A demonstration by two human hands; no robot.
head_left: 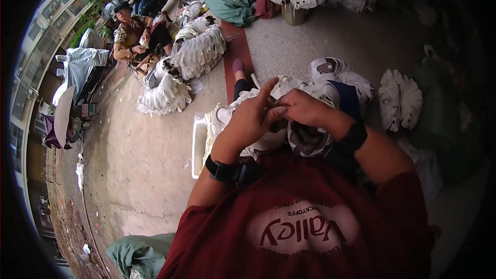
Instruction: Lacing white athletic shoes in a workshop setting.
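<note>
My left hand and my right hand meet above my lap, their fingertips pressed together. The left thumb and a raised finger stand up beside the right hand's pinch. Whatever is between the fingers is too small or hidden to make out. Beneath them, across my lap, lie white and grey pieces that look like shoe uppers; one dark-lined upper sits under the right hand. By my left forearm stands a white foam box with pale strips hanging in it.
Bundled white uppers lie at the right, with more bundles at the far left beside a seated co-worker. At the back are a green sack and a yellowish container. Another green sack lies at the lower left.
</note>
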